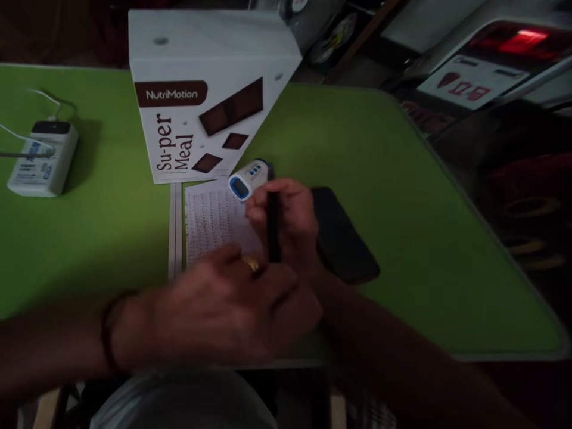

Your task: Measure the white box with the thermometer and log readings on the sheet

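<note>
My right hand (295,223) has its fingers closed round a slim black stick-like object (273,229), held upright above the table; its exact kind cannot be made out. My left hand (227,304), with a gold ring and a dark bracelet, is curled in front of the object's lower end and blurred by motion. Whatever its fingers hold is hidden. Beneath the hands lies a sheet of paper (208,223) covered in small writing, partly covered by them. Just beyond my right fingers is a white handheld device (255,173) with a blue-rimmed display, resembling a thermometer.
A white NutriMotion box (179,134) stands on the green table (402,238) behind the paper. To the right of my right hand lies a dark phone (344,238). A white power adapter (47,158) with cables sits at the left. A vehicle's red light (522,42) glows beyond the table.
</note>
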### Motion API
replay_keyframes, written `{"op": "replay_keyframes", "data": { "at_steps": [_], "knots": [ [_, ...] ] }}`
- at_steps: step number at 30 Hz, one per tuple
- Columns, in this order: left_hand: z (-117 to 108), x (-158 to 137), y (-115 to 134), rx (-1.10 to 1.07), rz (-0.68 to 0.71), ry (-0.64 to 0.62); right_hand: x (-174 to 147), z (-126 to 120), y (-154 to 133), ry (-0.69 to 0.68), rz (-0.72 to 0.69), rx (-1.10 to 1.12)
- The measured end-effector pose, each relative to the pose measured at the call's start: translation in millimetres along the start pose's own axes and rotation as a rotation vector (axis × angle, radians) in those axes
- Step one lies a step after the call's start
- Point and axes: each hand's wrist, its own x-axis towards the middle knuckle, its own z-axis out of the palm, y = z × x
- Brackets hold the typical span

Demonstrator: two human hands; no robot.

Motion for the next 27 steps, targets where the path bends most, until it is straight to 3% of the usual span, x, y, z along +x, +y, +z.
{"op": "replay_keyframes", "data": {
  "at_steps": [2, 6, 10, 13, 17, 27],
  "knots": [
    [-8.1, 0.9, 28.4, -0.012, -0.115, -0.089, -2.5, 3.7, -0.1, 0.078, -0.023, 0.056],
    [-17.0, -2.9, 49.9, -0.054, -0.007, -0.257, -2.4, 3.6, -9.2, 0.024, -0.003, 0.158],
    [6.9, -16.0, 45.8, 0.281, -0.164, -0.334, 1.3, 0.3, -23.5, -0.069, 0.195, 0.156],
    [29.9, -24.9, 40.1, 0.360, -0.185, -0.308, 3.0, -1.3, -31.1, -0.090, 0.292, 0.071],
    [39.8, -28.0, 34.3, 0.364, -0.237, -0.381, 3.3, -1.5, -33.4, -0.103, 0.275, -0.062],
    [32.7, -22.0, 23.6, 0.195, -0.310, -0.705, 2.8, 0.1, -30.0, -0.099, 0.267, -0.104]
  ]
}}
